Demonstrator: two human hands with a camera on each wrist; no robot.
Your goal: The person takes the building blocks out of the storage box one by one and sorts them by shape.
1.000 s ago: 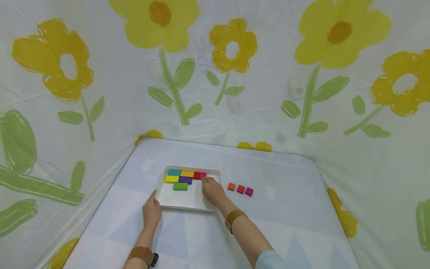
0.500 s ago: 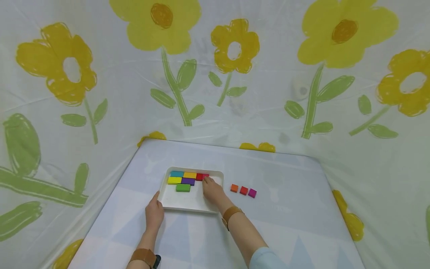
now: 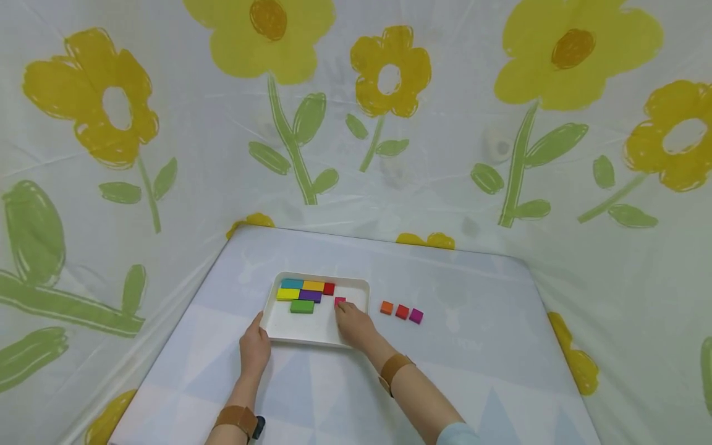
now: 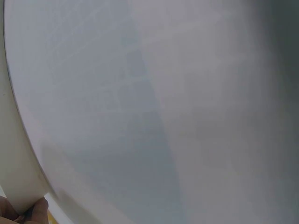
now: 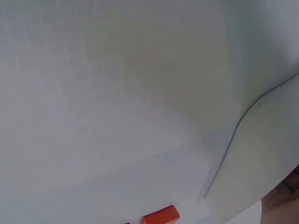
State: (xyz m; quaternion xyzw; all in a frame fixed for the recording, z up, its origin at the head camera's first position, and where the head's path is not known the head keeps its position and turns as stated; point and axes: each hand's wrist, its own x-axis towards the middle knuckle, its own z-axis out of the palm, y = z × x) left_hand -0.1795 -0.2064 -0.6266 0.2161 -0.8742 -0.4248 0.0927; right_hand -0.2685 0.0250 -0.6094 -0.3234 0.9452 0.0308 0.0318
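My right hand (image 3: 356, 326) pinches a small pink block (image 3: 340, 300) over the right half of a white tray (image 3: 311, 334). Behind it, a red block (image 3: 329, 288) stands at the end of a back row with a teal block (image 3: 292, 283) and an orange-yellow block (image 3: 313, 285). A yellow block (image 3: 288, 295) and a purple block (image 3: 309, 296) form the row in front, with a green block (image 3: 302, 306) nearer still. My left hand (image 3: 255, 349) grips the tray's front left corner; the left wrist view shows fingertips (image 4: 41, 209) at its wall.
Right of the tray, an orange block (image 3: 386, 307), a red-orange block (image 3: 402, 311) and a magenta block (image 3: 416, 316) lie in a slanted line on the patterned table cover (image 3: 473, 346). A flower-print curtain (image 3: 434, 185) rises behind the table and along both sides.
The pink block has left the red block's side and come toward me with my right hand, so a gap shows between them. The left hand stays at the tray corner.
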